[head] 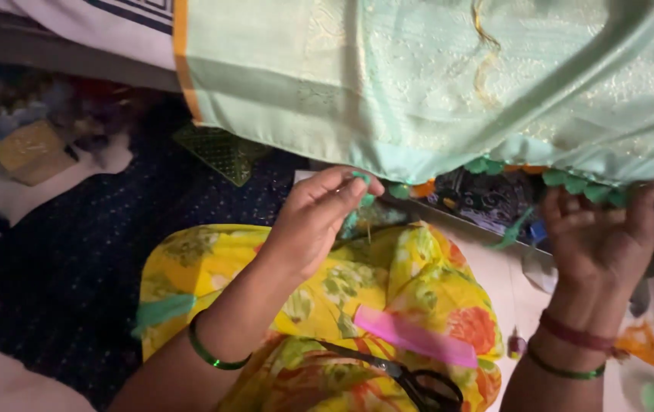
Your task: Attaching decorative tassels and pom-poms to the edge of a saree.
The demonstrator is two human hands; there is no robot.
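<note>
A pale mint-green cloth (434, 84) with gold embroidery and an orange border hangs across the top. Small green and orange tassels (571, 181) line its lower edge. My left hand (315, 217) pinches that edge near a green tassel, fingers closed on it. My right hand (602, 229) holds the hem further right, fingertips curled up under the tassels. Both wrists wear green bangles; the right also has a reddish thread band.
A yellow floral cloth (388, 297) covers my lap, with a pink strip (418, 336) and black-handled scissors (411, 378) lying on it. A dark dotted fabric (75, 267) spreads at the left. Blurred clutter sits at the far left and behind the hem.
</note>
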